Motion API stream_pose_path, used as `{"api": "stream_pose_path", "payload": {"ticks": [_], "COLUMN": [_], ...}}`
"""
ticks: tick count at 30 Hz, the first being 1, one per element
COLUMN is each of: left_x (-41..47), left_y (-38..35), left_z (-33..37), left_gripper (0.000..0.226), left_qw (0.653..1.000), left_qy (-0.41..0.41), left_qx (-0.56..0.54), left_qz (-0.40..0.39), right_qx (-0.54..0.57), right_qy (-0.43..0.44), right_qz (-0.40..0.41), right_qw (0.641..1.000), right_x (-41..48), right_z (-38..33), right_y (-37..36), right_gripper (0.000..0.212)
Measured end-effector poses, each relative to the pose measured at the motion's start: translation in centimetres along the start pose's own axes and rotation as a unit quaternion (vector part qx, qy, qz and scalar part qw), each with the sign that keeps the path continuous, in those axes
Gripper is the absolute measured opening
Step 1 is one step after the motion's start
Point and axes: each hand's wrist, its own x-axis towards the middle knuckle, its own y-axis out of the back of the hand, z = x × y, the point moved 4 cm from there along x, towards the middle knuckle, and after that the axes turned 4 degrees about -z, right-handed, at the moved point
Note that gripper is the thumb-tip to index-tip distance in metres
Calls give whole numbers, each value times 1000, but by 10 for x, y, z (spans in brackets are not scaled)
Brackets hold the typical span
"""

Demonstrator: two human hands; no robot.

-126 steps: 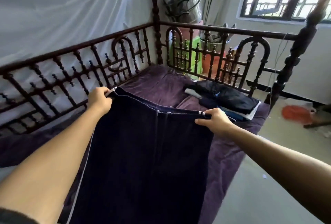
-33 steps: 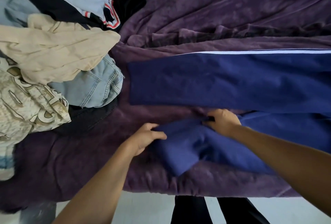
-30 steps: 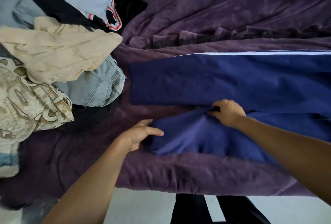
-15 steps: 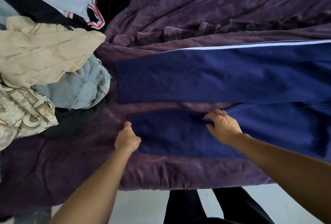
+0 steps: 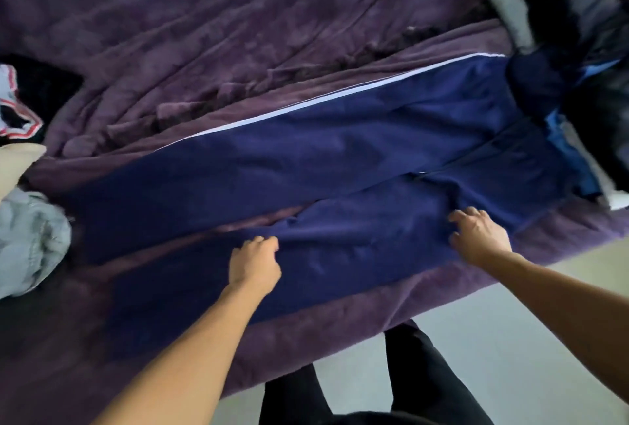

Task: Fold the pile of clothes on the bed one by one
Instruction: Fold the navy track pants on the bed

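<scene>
Gripping navy trousers (image 5: 340, 152), left hand (image 5: 253, 263), right hand (image 5: 480, 237) spread, plush purple blanket (image 5: 238, 33)

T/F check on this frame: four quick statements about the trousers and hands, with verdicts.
1. The trousers lie spread on the blanket. True.
2. Both hands rest on the far leg. False: the left hand and right hand are on the near leg.
3. A white stripe runs along the far edge. True.
4. The legs are stacked. False: they lie side by side, with blanket showing between them.
</scene>
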Motion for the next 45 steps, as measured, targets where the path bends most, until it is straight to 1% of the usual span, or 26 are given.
{"api": "stream_pose_path", "payload": {"ticks": [3, 6, 8, 11, 12, 13, 14, 15, 16, 18, 19, 22, 25, 28, 31, 34, 36, 39, 41, 43, 45], "left_x": [-2, -5, -5, 2, 6, 10, 14, 17, 19, 20, 17, 1, -9, 0, 21, 58, 89, 136, 157, 162, 149], "left_y": [-29, -69, -95, -120, -125, -127, -127, -126, -123, -115, -109, -87, -56, -10, 45, 99, 129, 163, 171, 166, 147], "left_z": [102, 183, 226, 259, 262, 262, 261, 258, 255, 250, 247, 239, 224, 204, 182, 164, 156, 146, 144, 146, 147], "left_gripper": [27, 27, 36, 63, 64, 57, 44, 33, 28, 24, 22, 21, 28, 29, 29, 32, 33, 33, 35, 36, 35], "left_qw": [997, 993, 992, 993, 993, 993, 992, 992, 992, 994, 995, 998, 997, 991, 977, 968, 964, 951, 942, 944, 951], "left_qy": [-68, -107, -108, -59, -37, -17, -3, 7, 11, 11, 14, 31, 56, 75, 87, 101, 106, 125, 141, 139, 134], "left_qx": [-6, 23, 56, 103, 113, 118, 122, 126, 125, 107, 96, 62, 24, -28, -100, -110, -101, -113, -129, -136, -138], "left_qz": [-24, -47, -46, -22, -12, -1, 9, 14, 17, 9, 6, 10, 52, 105, 169, 202, 220, 259, 276, 267, 243], "right_qx": [-67, -118, -154, -180, -181, -174, -160, -141, -121, -75, -57, -22, 83, 133, 148, 144, 132, 142, 153, 149, 156], "right_qy": [7, 20, 27, 46, 49, 49, 46, 46, 52, 67, 74, 82, 73, 100, 114, 131, 122, 109, 107, 113, 129], "right_qz": [-9, -25, -20, -2, 5, 10, 16, 29, 50, 97, 105, 91, 132, 173, 182, 201, 202, 192, 195, 198, 173], "right_qw": [998, 993, 988, 983, 982, 983, 986, 988, 990, 990, 990, 992, 985, 971, 965, 960, 963, 965, 963, 962, 964], "right_x": [18, 34, 47, 72, 81, 90, 97, 103, 106, 107, 106, 102, 105, 122, 151, 186, 213, 252, 264, 262, 246], "right_z": [71, 133, 170, 207, 217, 225, 233, 239, 245, 252, 254, 255, 245, 218, 183, 147, 127, 103, 90, 81, 75], "right_y": [1, -8, -16, -18, -17, -17, -16, -15, -13, -7, -2, 17, 55, 107, 160, 204, 224, 241, 241, 231, 210], "right_gripper": [53, 64, 66, 68, 69, 69, 67, 61, 51, 32, 26, 23, 17, 21, 25, 27, 28, 30, 35, 40, 43]}}
